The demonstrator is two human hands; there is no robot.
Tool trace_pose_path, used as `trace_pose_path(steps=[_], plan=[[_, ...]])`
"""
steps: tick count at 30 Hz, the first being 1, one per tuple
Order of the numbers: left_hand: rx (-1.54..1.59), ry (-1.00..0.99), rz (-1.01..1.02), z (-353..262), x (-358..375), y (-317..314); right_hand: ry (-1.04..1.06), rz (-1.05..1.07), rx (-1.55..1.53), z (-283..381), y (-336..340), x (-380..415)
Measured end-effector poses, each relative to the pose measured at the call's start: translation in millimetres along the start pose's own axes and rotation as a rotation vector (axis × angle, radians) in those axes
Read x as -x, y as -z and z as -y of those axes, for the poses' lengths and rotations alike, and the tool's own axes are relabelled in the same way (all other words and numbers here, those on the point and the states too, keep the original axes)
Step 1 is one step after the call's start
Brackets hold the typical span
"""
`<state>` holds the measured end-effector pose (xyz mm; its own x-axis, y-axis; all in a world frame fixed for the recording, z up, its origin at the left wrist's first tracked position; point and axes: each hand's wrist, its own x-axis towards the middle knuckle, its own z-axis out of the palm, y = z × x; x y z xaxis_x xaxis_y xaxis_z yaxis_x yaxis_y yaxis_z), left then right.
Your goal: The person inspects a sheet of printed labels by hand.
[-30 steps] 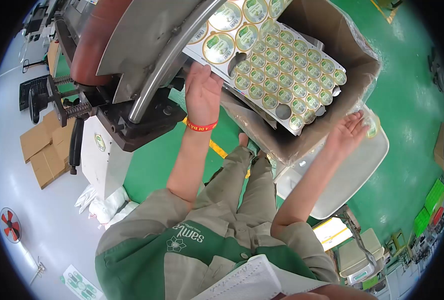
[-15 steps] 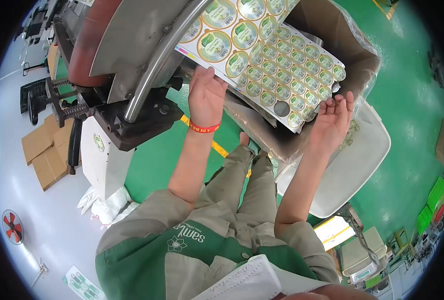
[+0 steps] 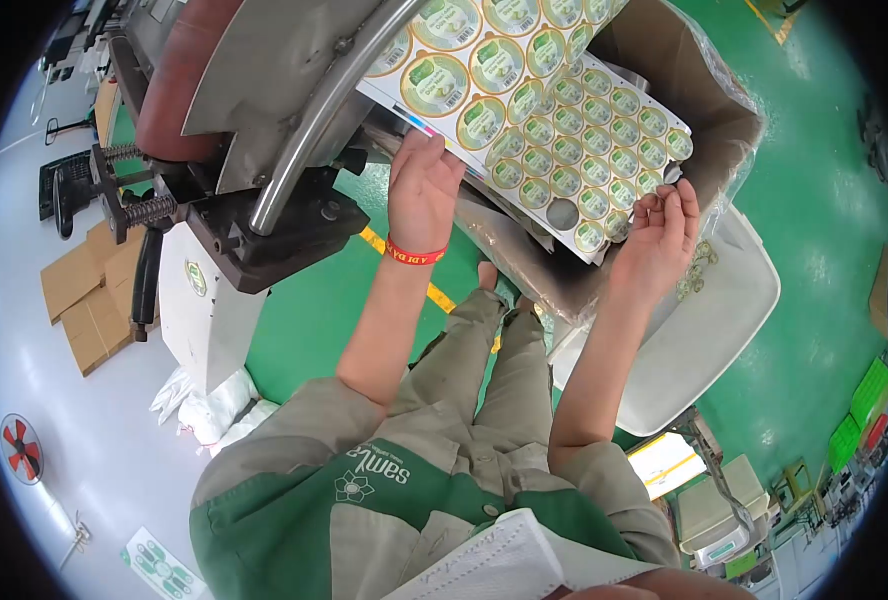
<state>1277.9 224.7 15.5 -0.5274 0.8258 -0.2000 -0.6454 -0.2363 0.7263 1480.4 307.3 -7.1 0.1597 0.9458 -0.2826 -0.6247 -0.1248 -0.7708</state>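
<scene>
A printed sheet with rows of round green-and-gold labels [image 3: 499, 65] runs out from beside the curved metal guard. My left hand [image 3: 426, 185], with a red wristband, has its fingertips at the sheet's lower edge, partly beneath it. Below and to the right, a sheet of smaller-looking round labels [image 3: 594, 150] with one round hole lies over an open box [image 3: 654, 45]. At that sheet's right corner is my right hand [image 3: 664, 225], its fingers curled and pressed together around something I cannot make out.
A machine with a metal guard [image 3: 284, 90] and black clamp block [image 3: 284, 225] stands at the left. Right of the box sits a pale tray [image 3: 704, 340] holding small round pieces. Flat cardboard [image 3: 94, 310] and white bags [image 3: 214, 405] lie at the left.
The upper label sheet has shifted slightly right and up. My left hand has moved a little right with its edge; my right hand has drawn slightly left, its fingers more closed.
</scene>
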Motion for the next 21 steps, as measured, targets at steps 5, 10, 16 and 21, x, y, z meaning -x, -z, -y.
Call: trace_pose_path(steps=[5, 10, 16, 21], plan=[[-0.006, -0.004, -0.005, 0, 1, 0, 0.007, 0.066, 0.033, -2, -12, 7], [-0.005, 0.011, -0.002, 0, 0, 5, 0.037, 0.1, 0.144, -8, -25, 15], [-0.039, -0.013, -0.036, -4, -4, 5, 0.147, 0.36, 0.419, -24, -68, 37], [-0.087, 0.024, -0.025, -1, -3, 5, 0.453, 0.602, 0.818, -42, -91, 35]])
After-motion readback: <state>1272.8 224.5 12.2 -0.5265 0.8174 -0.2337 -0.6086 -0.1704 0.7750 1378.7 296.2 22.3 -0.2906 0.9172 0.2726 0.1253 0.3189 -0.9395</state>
